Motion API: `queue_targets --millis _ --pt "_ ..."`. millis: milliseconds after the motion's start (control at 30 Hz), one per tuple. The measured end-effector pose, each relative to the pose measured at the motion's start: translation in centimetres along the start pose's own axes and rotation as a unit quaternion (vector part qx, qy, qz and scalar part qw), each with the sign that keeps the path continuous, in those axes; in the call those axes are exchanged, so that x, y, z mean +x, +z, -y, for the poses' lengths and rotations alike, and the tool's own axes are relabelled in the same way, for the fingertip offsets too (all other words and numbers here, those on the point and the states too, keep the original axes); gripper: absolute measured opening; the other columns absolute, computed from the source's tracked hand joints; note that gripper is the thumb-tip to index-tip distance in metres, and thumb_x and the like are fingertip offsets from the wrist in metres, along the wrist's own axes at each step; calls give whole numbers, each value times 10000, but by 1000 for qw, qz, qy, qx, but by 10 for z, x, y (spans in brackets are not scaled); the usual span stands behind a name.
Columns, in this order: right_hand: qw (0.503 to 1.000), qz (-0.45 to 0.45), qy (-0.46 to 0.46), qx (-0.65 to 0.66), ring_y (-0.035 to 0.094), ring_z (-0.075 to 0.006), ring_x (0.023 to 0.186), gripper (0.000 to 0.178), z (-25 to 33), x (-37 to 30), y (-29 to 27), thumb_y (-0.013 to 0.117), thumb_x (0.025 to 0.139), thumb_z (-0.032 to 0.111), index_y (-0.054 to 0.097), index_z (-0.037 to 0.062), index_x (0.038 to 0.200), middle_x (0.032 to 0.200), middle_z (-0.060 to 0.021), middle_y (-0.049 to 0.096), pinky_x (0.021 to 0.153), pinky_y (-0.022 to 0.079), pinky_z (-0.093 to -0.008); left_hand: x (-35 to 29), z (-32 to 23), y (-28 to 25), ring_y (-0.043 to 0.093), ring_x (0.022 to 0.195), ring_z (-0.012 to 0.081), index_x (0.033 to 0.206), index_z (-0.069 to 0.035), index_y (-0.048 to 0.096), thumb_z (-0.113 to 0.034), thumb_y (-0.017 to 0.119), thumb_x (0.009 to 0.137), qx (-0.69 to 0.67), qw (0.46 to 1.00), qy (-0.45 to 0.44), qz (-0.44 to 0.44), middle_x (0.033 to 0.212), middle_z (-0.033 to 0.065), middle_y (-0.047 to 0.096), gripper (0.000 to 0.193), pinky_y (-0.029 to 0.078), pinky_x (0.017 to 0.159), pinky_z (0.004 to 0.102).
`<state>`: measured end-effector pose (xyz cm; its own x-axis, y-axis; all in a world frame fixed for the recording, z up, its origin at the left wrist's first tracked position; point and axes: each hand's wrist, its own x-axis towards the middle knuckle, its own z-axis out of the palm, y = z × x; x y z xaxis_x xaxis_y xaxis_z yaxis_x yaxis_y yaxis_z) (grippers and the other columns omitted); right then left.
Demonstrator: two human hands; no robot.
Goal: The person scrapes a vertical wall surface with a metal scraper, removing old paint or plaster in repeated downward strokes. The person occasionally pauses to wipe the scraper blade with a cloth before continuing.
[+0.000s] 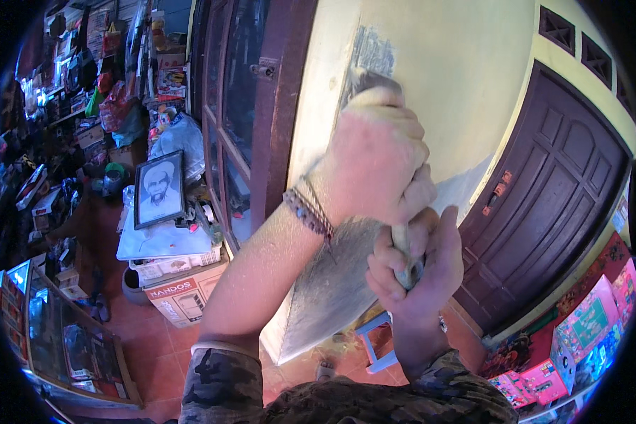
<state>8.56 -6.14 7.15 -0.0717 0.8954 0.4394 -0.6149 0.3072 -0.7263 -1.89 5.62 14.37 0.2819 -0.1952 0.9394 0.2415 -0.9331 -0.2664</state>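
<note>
Both my hands grip a long-handled scraper (401, 244) held up against the corner of a cream wall (452, 85). My left hand (381, 152), with braided bracelets on its wrist, is closed round the upper part, just below the blade. Lower down, the fingers of my right hand (427, 268) wrap the end of the handle, the thumb pointing up. The broad, dull blade (376, 80) touches the wall at the lower edge of a rough grey patch (374, 51) where the paint is worn off. My left hand covers the middle of the tool.
Left of the wall stands a dark wooden framed glass door (279, 113). A framed portrait (159, 189) leans on stacked boxes (184, 290). A glass display case (74, 346) is lower left. At right are a brown door (544, 191), pink boxes (590, 318) and a blue-white stool (374, 346).
</note>
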Motion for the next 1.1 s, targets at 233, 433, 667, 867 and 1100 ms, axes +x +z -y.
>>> queue_targets --millis 233,433,667,867,1100 --pt "999 23 -25 0 347 -134 346 514 16 30 18 271 1013 566 361 158 714 569 -63 424 336 264 -253 39 19 -11 532 580 292 508 -81 491 -226 567 587 31 996 83 -9 543 63 468 182 496 786 402" --pt "993 -3 88 76 366 -149 371 486 -47 -13 -38 467 973 513 376 128 689 568 -48 415 346 277 -277 -45 -9 7 588 742 294 533 -80 594 -360 573 573 27 996 63 51 625 102 564 284 466 822 403" --pt "910 -229 335 -79 371 -118 435 310 -124 -160 -164 552 961 357 489 121 770 614 5 417 372 261 -279 -304 -150 99 600 872 366 667 -11 599 -295 595 745 -137 888 -314 306 799 164 591 294 463 902 471" --pt "781 -293 507 -215 470 -112 520 312 -136 -206 -219 642 912 359 611 48 907 649 -5 517 459 350 -281 -333 -211 99 544 1151 411 1163 -19 595 -246 588 879 -223 801 -373 413 1255 236 553 364 430 991 482" --pt "835 -209 434 -266 450 -84 538 372 -143 -202 -221 676 885 410 585 61 794 634 16 499 478 353 -260 -162 -103 41 314 1391 440 1264 3 561 -236 632 778 160 919 -230 277 1442 289 395 547 210 1135 591"
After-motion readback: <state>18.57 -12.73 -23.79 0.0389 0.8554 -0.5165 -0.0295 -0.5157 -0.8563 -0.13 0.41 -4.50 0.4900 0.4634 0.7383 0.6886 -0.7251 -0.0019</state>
